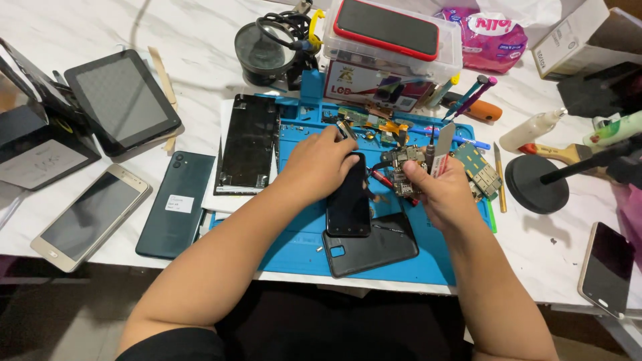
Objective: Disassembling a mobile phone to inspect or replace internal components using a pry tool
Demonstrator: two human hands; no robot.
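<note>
Blue mat (301,251): left hand (317,164) steadies phone (348,200); right hand (438,187) holds circuit board (401,164).

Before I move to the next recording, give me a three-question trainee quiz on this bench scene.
1. True or false: the left hand rests on the black phone on the blue mat.
2. What does the right hand hold? A) brush B) circuit board C) tablet
3. The phone on the clear box has a ____ case.

Key: 1 true; 2 B, the circuit board; 3 red, on the red phone.
</note>
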